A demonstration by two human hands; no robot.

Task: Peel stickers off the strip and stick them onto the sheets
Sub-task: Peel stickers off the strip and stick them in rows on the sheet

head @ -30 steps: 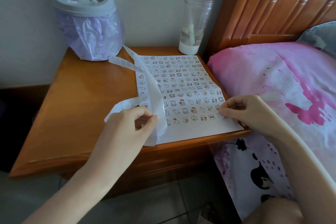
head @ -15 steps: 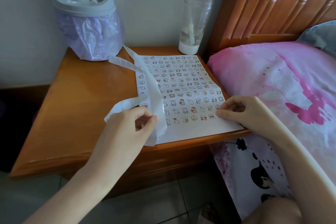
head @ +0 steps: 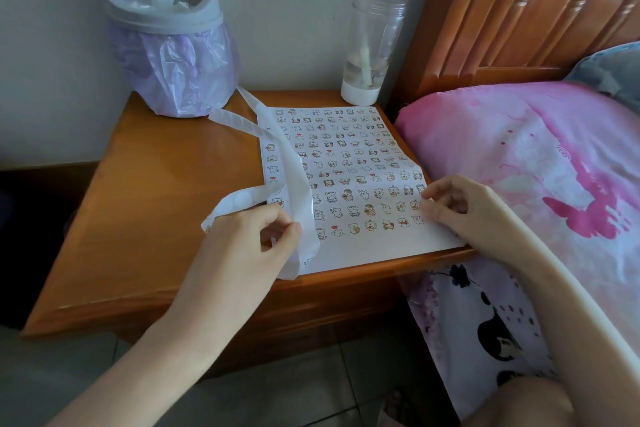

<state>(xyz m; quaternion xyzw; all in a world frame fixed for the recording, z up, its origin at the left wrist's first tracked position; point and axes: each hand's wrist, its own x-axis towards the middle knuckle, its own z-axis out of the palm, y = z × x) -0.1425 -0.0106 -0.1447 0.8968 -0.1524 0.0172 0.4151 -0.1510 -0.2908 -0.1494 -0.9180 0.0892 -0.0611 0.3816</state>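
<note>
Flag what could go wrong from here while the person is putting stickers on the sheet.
1. The strip, pinched in the left hand's grip, loops loosely across the left columns of the sheet. A tug may drag it over placed stickers or shift the sheet.
2. The sheet reaches the front edge of the nightstand, and only the fingertips of the right hand touch it near its right side, so it could slide off.
</note>
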